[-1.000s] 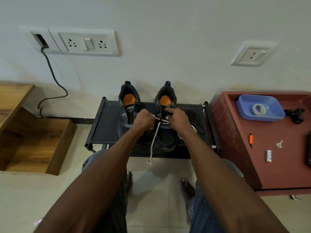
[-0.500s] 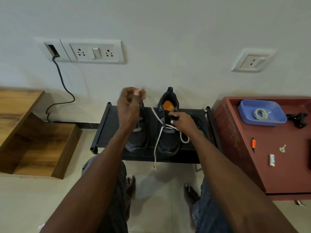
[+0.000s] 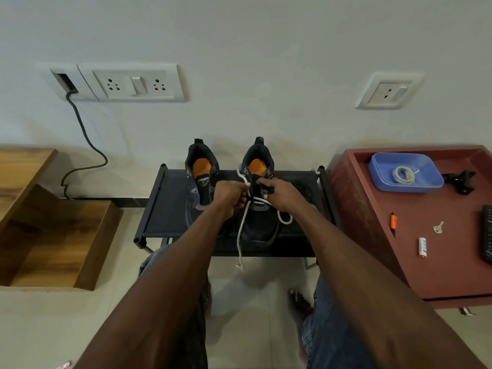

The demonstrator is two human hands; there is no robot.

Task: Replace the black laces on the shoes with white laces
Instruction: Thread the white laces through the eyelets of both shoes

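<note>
A white wall [image 3: 266,62] is filling the top of the view, with a long socket plate [image 3: 130,82] and a small socket plate [image 3: 387,90] sitting on it. A dark cable [image 3: 85,145] is hanging down from the long plate to the floor [image 3: 253,302]. A red table [image 3: 415,235] is standing on the right. A wooden step [image 3: 53,230] is sitting on the left. A black shoe rack [image 3: 170,209] is standing between them, against the wall.

Two dark shoes with orange insides are sitting side by side on the rack. The left shoe [image 3: 201,179] is showing no lace that I can make out. The right shoe [image 3: 259,217] is wearing a white lace [image 3: 242,235] across its front. One end of the lace is hanging down over the rack's front edge, and a loop is lying by the shoe's right side.

The left hand [image 3: 230,195] is pinching the white lace, with its fingers curled around it. The right hand [image 3: 282,194] is gripping the top of the right shoe, with its fingers curled on it.

On the red table a blue tray [image 3: 426,179] is holding a coiled white cord [image 3: 403,174]. A black clip [image 3: 462,181], an orange pen [image 3: 393,223], a key [image 3: 438,227] and a small white battery [image 3: 422,246] are lying near it.
</note>
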